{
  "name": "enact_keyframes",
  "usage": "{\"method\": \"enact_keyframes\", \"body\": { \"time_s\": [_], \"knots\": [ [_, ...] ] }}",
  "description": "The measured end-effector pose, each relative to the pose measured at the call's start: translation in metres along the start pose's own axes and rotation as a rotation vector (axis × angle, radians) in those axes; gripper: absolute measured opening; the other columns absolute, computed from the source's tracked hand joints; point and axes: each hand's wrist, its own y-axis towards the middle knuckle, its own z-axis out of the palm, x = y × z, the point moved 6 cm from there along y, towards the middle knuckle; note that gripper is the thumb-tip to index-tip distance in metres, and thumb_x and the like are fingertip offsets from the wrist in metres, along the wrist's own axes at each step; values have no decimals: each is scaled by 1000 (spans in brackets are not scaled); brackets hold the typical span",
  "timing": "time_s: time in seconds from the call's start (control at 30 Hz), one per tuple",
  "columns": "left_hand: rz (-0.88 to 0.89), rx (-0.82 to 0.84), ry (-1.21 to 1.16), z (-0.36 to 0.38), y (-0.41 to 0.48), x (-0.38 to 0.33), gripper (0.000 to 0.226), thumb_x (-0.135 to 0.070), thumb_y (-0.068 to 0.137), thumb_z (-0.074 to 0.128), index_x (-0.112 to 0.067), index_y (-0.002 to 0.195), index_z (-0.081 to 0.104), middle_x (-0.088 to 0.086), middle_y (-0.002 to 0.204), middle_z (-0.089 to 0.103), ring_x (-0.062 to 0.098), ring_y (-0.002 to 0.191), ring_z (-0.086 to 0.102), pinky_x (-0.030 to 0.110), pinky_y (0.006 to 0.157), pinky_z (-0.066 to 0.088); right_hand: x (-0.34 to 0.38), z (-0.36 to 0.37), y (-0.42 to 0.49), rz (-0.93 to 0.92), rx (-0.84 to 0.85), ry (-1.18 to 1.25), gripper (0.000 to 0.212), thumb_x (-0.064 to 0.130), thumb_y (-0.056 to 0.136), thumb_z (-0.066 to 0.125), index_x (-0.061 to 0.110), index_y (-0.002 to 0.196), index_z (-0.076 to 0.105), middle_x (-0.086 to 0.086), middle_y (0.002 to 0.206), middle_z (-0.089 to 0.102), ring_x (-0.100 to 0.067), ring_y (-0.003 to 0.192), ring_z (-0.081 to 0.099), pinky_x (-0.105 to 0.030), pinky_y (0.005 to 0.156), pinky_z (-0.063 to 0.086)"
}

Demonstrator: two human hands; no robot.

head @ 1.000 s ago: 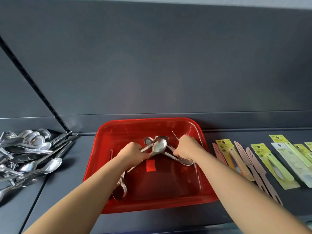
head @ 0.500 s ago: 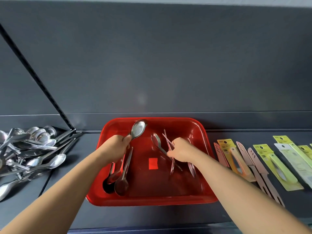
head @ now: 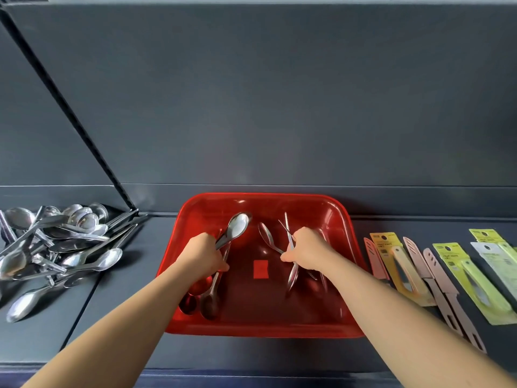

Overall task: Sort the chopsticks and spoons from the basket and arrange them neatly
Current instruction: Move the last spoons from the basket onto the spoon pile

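Dark shelf (head: 126, 317): spoon pile (head: 56, 247) left, packaged knives (head: 453, 275) right.

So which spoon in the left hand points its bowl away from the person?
The bright spoon above the left hand; the other spoons point bowls toward the basket's near rim.

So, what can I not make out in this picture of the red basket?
Head view: left hand covers the handles, so how many spoons it grips is unclear.
The right hand hides part of thin metal pieces; spoons or chopsticks, cannot tell.
The spoon pile is cut off by the left edge.
Print on yellow packages is too small.
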Motion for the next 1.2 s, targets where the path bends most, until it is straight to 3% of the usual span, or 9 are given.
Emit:
{"method": "enact_keyframes", "body": {
  "time_s": [0.13,0.3,0.47,0.6,0.67,0.87,1.0,1.07,1.2],
  "knots": [
    [1,91,-113,8,2,1,27,-24,72,81,-4,75,64,3,61,54,17,53,50,26,50,39,0,1,-1,6,84,67,18,20,82,71,4,82,64,-1,65,52,-12,51,45,-22,47,35],
    [85,65,-341,-10,-2,-2,34,-24,79,76,-13,56,54,-8,36,38,9,29,33,20,37,29,16,-4,-5,-69,100,88,23,15,85,59,10,63,53,1,53,41,-12,44,35,-25,46,30],
    [211,-99,-550,-60,-13,9,39,-29,81,73,-17,57,44,-3,47,32,14,41,27,27,46,26,58,-10,-9,-192,62,222,27,22,84,63,-5,79,63,-5,66,50,-16,60,45,-31,59,37],
    [179,-104,-658,-79,-9,29,40,-25,83,72,-17,63,38,-3,48,31,15,42,27,23,42,25,89,0,-7,-212,88,192,29,23,85,63,-1,71,58,-5,65,45,-20,62,41,-34,60,34],
    [183,-77,-644,-83,-7,38,39,-26,84,69,-17,63,37,-5,46,31,15,40,29,22,42,26,98,12,-8,-189,131,155,32,24,88,61,10,63,48,-3,60,37,-22,61,35,-35,59,30],
    [119,-114,-788,-120,-1,101,35,-31,90,61,-17,67,38,-5,48,30,15,42,26,23,41,24,170,18,-20,-334,125,217,27,25,90,58,13,67,48,-3,64,35,-15,59,32,-31,58,28],
    [69,-274,-655,-155,0,170,39,-35,93,58,-15,62,43,-10,42,35,17,44,32,29,50,31,244,41,-20,-426,189,343,39,24,94,55,15,62,34,3,55,24,-11,47,21,-27,46,21],
    [15,-335,-617,-167,1,209,38,-36,91,60,-12,63,49,-6,46,39,18,48,37,31,56,34,277,68,-15,-425,218,294,40,23,94,56,16,62,34,2,55,24,-13,49,21,-30,50,21],
    [-75,-383,-464,-177,5,272,26,-37,89,63,-14,76,65,-7,44,51,11,42,48,23,45,36,325,126,0,-349,275,244,46,20,92,58,18,55,31,0,53,27,-15,50,23,-32,51,20]
  ]
}}
